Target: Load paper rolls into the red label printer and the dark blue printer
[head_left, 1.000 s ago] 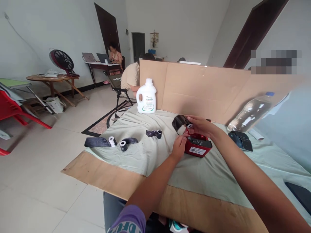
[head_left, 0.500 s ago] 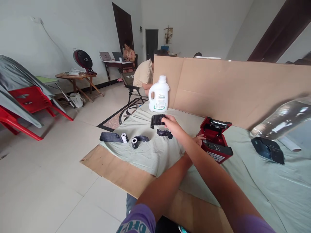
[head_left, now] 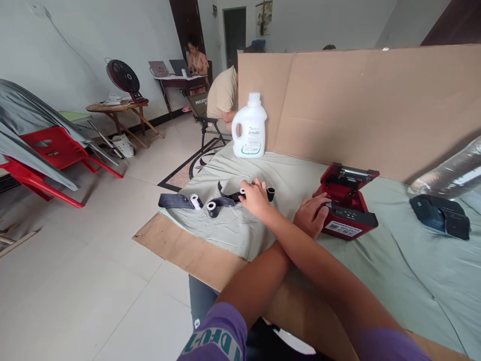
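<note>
My forearms cross, the left one under the right. On the right, my left hand [head_left: 311, 216] grips the near left edge of a red box-shaped device [head_left: 343, 230], which looks like a small printer with its lid raised. Over the cloth, the fingers of my right hand [head_left: 256, 198] are closed on a small roll of black tape [head_left: 242, 192] with a white core; its strip trails left. Just right of that hand stands another small dark roll [head_left: 271, 193]. Further left lie a black roll [head_left: 212, 208] and a white-cored roll [head_left: 195, 201], both with strips partly unwound.
A white detergent bottle [head_left: 249, 128] stands behind the rolls, before an upright cardboard panel [head_left: 338, 100]. To the right lie a dark blue-black object [head_left: 439, 215] and a clear plastic-wrapped bundle [head_left: 451, 170]. The board's edge [head_left: 180, 250] runs along the front. Other people sit beyond.
My right hand has lowered the black strip it held up onto the cloth among the rolls. My left hand stays at the red device. The view has tilted down slightly.
</note>
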Motion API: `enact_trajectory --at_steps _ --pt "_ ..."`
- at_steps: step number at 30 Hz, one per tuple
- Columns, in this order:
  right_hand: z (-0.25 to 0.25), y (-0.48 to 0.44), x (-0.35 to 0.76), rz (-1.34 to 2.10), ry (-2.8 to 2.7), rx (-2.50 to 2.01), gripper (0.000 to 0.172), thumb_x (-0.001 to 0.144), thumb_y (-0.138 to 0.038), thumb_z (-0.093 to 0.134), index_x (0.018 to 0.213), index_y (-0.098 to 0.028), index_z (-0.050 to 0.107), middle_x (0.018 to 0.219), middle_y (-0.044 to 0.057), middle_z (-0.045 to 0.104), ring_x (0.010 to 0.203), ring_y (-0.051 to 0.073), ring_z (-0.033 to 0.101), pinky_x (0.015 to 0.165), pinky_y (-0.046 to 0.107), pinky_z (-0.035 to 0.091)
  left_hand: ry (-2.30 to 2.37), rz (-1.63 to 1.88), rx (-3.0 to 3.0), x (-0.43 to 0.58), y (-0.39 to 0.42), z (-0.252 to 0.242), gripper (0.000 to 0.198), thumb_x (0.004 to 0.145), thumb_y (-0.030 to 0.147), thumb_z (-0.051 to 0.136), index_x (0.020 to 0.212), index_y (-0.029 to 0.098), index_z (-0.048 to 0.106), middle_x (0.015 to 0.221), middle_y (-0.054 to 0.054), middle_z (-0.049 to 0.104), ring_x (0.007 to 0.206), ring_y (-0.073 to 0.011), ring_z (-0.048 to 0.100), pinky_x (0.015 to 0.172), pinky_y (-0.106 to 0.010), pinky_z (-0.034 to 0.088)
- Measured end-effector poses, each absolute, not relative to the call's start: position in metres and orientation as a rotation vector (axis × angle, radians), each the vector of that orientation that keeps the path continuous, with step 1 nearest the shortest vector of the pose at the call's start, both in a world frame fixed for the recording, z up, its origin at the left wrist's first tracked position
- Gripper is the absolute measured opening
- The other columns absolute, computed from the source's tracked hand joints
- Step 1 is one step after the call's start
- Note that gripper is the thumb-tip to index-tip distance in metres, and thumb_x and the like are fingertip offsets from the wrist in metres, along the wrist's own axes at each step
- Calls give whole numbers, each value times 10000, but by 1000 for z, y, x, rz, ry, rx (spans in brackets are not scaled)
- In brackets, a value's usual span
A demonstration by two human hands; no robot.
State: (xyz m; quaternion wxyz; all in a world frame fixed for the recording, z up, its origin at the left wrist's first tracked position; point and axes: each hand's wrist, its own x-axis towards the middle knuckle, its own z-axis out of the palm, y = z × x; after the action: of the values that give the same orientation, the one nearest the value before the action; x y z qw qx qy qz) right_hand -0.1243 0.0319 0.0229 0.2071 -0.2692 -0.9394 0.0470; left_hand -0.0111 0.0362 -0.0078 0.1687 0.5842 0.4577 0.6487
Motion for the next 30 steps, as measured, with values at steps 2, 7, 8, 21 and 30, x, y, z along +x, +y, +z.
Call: enact_trajectory --at_steps 2,7,8,21,30 --pt "21 30 -122 82 -2609 -781 151 863 -231 672 1011 -208 650 971 105 713 1100 338 472 877 427 327 1337 1812 1685 -11 36 -9 312 1008 266 393 1197 238 640 1406 -57 638 1314 -198 578 1158 -422 432" --pt "24 18 -118 66 -2530 -794 244 866 -273 650 1096 -196 679 1243 135 619 1136 341 432 879 438 322 1353 1800 1756 -11 38 -13 319 1018 285 377 1227 235 614 1414 -60 629 1329 -193 566 1156 -413 429" --pt "26 16 -118 81 -2512 -786 268 874 -262 629 1131 -201 676 1264 134 606 1143 335 429 884 438 322 1345 1811 1766 -11 38 -13 318 1017 285 377 1226 229 610 1409 -67 633 1329 -193 566 1156 -410 427" --pt "24 81 -80 669 -2215 -1523 471 800 -406 635 1216 -186 660 1180 181 675 1229 416 502 1014 558 338 1366 1822 1701 -3 32 1 287 950 291 409 1160 219 591 1368 -160 644 1342 -249 557 1144 -439 394" --pt "23 80 -82 1026 -2196 -1468 280 806 -385 592 1013 -229 698 995 89 748 953 279 685 816 363 476 1308 1912 1726 -3 30 -1 345 987 377 371 1173 192 595 1374 -180 636 1324 -269 567 1123 -431 410"
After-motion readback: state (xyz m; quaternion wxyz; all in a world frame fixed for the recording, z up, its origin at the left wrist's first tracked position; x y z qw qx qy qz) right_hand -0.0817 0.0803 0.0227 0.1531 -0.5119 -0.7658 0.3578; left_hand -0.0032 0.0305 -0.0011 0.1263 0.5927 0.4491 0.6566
